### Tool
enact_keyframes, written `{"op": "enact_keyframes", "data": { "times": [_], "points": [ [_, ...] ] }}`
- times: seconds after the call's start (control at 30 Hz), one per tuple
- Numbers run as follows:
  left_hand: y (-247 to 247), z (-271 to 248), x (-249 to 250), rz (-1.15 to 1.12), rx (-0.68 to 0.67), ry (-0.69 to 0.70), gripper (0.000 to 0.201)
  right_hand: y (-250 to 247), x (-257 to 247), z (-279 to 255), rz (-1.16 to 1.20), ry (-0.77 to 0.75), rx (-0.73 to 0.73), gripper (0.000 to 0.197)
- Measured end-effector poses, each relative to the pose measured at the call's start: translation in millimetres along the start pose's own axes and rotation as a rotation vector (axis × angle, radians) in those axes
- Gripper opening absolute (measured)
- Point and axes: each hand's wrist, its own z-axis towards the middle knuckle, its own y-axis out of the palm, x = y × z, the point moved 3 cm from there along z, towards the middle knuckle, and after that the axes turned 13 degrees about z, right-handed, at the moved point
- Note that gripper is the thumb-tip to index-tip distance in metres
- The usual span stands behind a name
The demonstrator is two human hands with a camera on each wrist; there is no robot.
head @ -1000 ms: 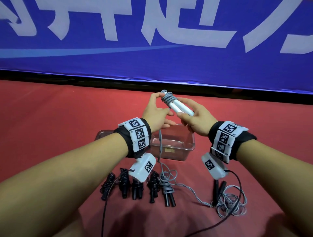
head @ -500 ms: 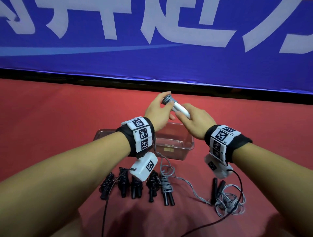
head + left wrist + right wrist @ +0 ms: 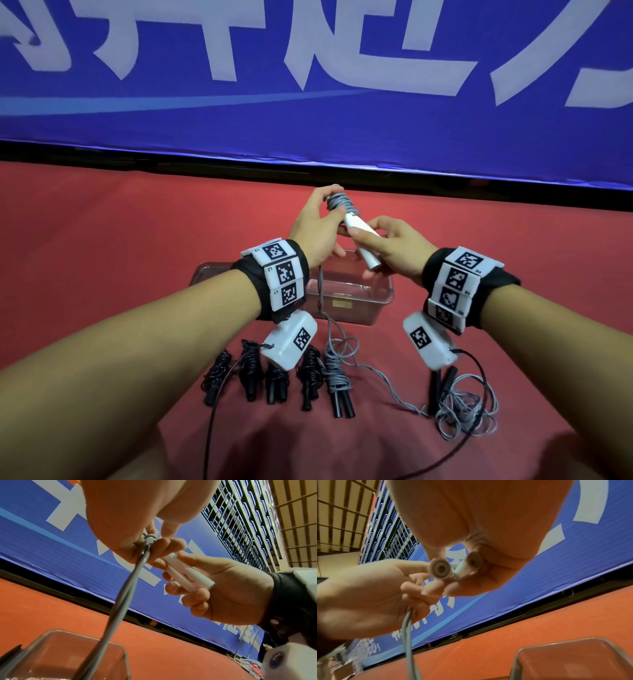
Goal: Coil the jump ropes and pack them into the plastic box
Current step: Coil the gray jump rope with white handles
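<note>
You are partway through coiling a grey jump rope (image 3: 337, 202) around its paired white handles (image 3: 363, 245), both hands raised just above the clear plastic box (image 3: 349, 301) on the red worktop (image 3: 102, 240). Your right hand (image 3: 394, 250) curls its fingers round the handles, holding them tilted with the wrapped end up and away from you. Your left hand (image 3: 317, 226) pinches the rope at the top of the wrap, and the free length hangs from it down past the box to a loose tangle (image 3: 466, 407) at your right. Five bundled ropes with black handles (image 3: 284, 377) lie in a row in front of the box, not yet packed. Next, I judge, you carry another turn round the handles, keeping the rope taut so the wraps don't slip
</note>
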Motion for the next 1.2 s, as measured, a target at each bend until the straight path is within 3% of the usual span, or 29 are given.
{"op": "enact_keyframes", "data": {
  "times": [0.23, 0.4, 0.53, 0.6, 0.67, 0.8, 0.93, 1.07, 1.2],
  "points": [
    [3, -1, 5, -0.024, -0.041, -0.031, 0.040, -13, -9, 0, -0.114, -0.277, 0.163, 0.036],
    [2, -4, 11, -0.031, -0.014, 0.035, 0.038, -23, -11, 0, -0.581, -0.395, 0.289, 0.037],
    [1, -1, 10, -0.031, 0.051, 0.110, 0.030, -20, -13, -3, -0.713, -0.435, 0.336, 0.039],
    [-1, 1, 6, 0.017, 0.081, 0.127, 0.025, -18, -10, -3, -0.651, -0.402, 0.283, 0.038],
    [-3, 1, 3, 0.064, 0.093, 0.131, 0.022, -15, -8, -3, -0.438, -0.313, 0.199, 0.037],
    [-6, 2, -1, 0.122, 0.095, 0.124, 0.018, -4, -10, -6, 0.129, 0.050, 0.054, 0.039],
    [-7, 2, 1, 0.069, 0.060, 0.141, 0.022, -5, -13, -7, 0.368, 0.336, 0.078, 0.051],
    [-4, 1, 0, 0.029, 0.007, 0.110, 0.025, -2, -11, -5, 0.317, 0.340, -0.006, 0.056],
    [-1, -1, 4, 0.003, -0.091, 0.026, 0.042, -5, -8, 2, 0.298, 0.213, 0.049, 0.049]
  ]
}}
